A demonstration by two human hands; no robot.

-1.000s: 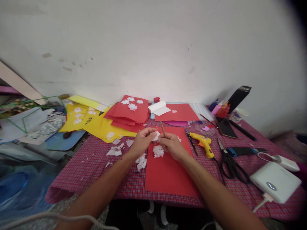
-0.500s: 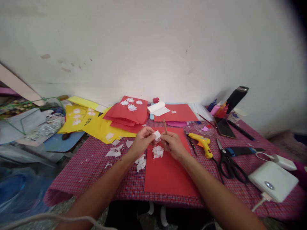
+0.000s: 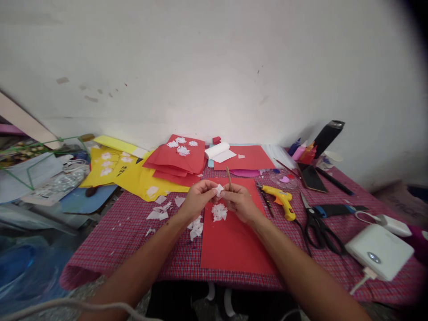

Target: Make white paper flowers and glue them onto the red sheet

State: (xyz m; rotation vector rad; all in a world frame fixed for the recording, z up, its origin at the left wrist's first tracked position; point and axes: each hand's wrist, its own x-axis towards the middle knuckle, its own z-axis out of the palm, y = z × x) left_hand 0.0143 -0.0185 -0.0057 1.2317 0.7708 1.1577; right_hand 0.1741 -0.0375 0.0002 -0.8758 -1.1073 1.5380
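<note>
Between the fingertips of both hands is a small crumpled piece of white tissue paper (image 3: 219, 190). My left hand (image 3: 199, 196) pinches its left side. The fingers of my right hand (image 3: 238, 201) meet its right side and also hold a thin brown stick (image 3: 229, 177), which points up. Just below the hands, a cluster of crumpled white paper (image 3: 219, 212) lies on a red sheet (image 3: 239, 247). Left of that sheet are a crumpled white heap (image 3: 196, 228) and several torn white scraps (image 3: 159, 213).
On the right lie a yellow glue gun (image 3: 281, 198), black scissors (image 3: 319, 232), a phone (image 3: 312, 177) and a white box with a cable (image 3: 379, 252). Behind stand a black flask (image 3: 329, 139) and a white paper roll (image 3: 217, 150). Red folders with white paper flowers (image 3: 183, 150) rest at the back left.
The white paper between my fingers looks smaller and more crumpled than before. My hands stay in nearly the same place; the camera view has shifted slightly.
</note>
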